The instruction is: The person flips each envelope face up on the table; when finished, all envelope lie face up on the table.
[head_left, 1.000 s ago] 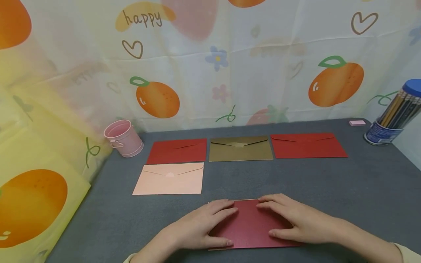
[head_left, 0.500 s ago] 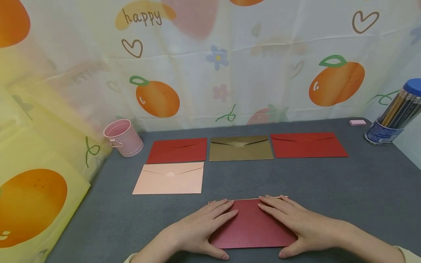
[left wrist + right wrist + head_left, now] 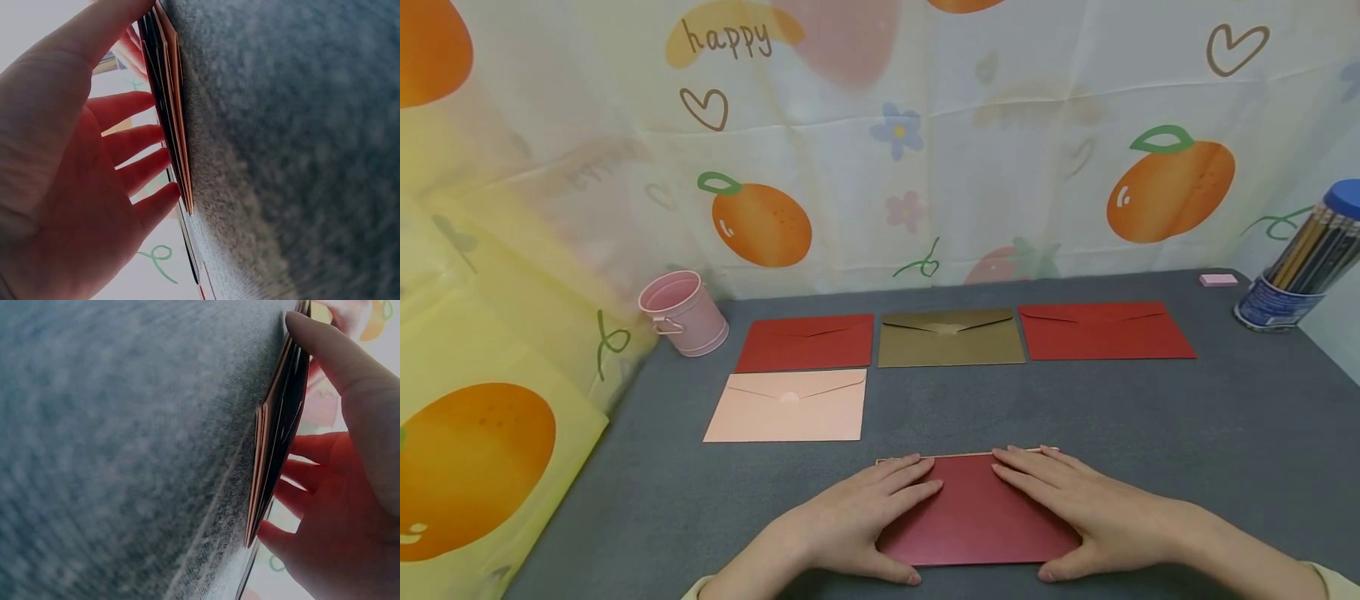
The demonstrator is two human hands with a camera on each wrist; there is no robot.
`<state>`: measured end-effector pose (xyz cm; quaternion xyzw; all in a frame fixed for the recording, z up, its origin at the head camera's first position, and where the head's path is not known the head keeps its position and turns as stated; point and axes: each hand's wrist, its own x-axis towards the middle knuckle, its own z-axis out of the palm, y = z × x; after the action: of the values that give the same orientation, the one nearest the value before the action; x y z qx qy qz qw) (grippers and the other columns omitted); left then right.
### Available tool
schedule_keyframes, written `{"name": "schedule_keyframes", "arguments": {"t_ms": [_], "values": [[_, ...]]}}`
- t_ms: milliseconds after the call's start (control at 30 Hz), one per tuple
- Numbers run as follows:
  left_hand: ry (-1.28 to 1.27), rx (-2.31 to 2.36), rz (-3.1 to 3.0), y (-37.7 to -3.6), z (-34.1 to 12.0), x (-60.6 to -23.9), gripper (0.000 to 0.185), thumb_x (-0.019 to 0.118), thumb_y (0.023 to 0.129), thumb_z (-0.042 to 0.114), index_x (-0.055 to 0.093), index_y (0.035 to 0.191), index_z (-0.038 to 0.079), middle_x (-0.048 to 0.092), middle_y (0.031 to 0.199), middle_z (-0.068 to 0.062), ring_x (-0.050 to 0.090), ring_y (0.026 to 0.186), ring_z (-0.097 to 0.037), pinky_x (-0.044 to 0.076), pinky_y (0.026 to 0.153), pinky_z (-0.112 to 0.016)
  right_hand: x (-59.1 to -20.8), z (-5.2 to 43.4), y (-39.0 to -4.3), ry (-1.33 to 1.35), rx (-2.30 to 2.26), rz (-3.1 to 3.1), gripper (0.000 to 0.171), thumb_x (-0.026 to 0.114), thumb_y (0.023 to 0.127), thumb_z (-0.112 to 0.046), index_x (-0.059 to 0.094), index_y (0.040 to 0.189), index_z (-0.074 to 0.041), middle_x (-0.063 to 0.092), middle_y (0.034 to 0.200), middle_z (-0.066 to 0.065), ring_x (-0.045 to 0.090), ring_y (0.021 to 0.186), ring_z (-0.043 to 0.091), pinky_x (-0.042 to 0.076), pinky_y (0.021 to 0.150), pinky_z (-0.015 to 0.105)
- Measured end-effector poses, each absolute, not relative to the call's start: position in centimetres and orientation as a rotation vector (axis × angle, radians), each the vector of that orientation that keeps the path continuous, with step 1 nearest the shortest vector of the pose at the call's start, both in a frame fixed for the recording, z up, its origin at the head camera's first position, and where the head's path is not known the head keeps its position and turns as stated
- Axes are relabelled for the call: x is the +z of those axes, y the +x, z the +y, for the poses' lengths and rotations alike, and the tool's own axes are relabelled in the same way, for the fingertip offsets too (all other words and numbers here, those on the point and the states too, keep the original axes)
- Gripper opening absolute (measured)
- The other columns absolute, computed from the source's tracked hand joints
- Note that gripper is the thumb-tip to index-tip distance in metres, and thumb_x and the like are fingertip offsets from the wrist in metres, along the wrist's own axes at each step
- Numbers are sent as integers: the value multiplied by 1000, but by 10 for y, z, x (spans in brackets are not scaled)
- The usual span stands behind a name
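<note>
Head view: left hand (image 3: pixel 876 521) and right hand (image 3: pixel 1101 521) rest on a red stack (image 3: pixel 970 512) lying on the near counter (image 3: pixel 1150 442). Fingers are nearly straight, spread over its 2 ends, thumbs by the near edge, probably to keep layers even; the blurred wrist views leave their number unclear. Beyond, 3 envelopes (image 3: pixel 951 346) in a row and 1 pale envelope (image 3: pixel 786 408) lie without overlap, seemingly so each shows whole.
</note>
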<state>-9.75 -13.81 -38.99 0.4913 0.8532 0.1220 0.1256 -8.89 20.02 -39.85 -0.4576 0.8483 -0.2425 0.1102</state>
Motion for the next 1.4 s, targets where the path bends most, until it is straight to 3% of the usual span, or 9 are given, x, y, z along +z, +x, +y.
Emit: {"name": "schedule_keyframes", "arguments": {"t_ms": [267,367,467,600,733,967,1267,1400], "values": [[1422,379,2508,-98,-138,-388,80,63,87,59,36,151,20,27,158,-2,25,145,-21,31,113,-38,-395,201,-92,-1312,-700,2484,85,63,89,-56,25,156,-20,24,160,3,28,143,27,0,110,9],[1417,418,2500,-99,-139,-388,76,63,87,57,39,150,22,30,157,-2,26,144,-21,33,111,-39,-392,202,-93,-1274,-687,2481,83,63,89,-57,27,155,-23,26,159,0,30,142,26,14,116,22],[1388,472,2480,-101,-139,-387,72,63,87,56,43,148,24,32,156,1,28,143,-19,35,110,-40,-389,202,-95,-1244,-687,2476,79,62,89,-57,31,154,-25,30,157,-2,33,141,25,31,111,43],[1339,559,2454,-104,-140,-386,66,62,87,54,47,145,27,35,154,4,32,141,-16,37,108,-40,-384,203,-97,-1214,-715,2455,73,61,90,-57,36,152,-27,35,155,-5,37,139,25,38,103,55],[1294,657,2446,-104,-140,-384,59,62,87,52,52,141,30,40,150,8,37,137,-12,40,105,-40,-380,204,-100,-1206,-773,2420,65,61,91,-53,41,149,-29,38,153,-7,40,137,22,42,100,53],[1265,875,2456,-105,-143,-383,47,65,88,43,59,132,29,54,138,11,50,126,-7,44,101,-33,-377,206,-108,-1260,-970,2341,53,67,93,-35,50,143,-26,48,146,1,48,130,17,47,97,36],[1228,1259,2408,-110,-145,-385,32,69,90,32,67,121,25,66,118,14,62,105,-3,50,91,-29,-375,212,-114,-1247,-1159,2364,35,68,93,-23,64,128,-26,64,127,-4,60,116,13,51,89,30],[1182,1422,2385,-112,-145,-385,24,71,91,24,71,114,21,70,107,9,65,96,-6,53,85,-30,-374,213,-116,-1188,-1264,2379,30,68,93,-18,68,122,-25,69,117,-6,65,105,11,52,85,28]]}}
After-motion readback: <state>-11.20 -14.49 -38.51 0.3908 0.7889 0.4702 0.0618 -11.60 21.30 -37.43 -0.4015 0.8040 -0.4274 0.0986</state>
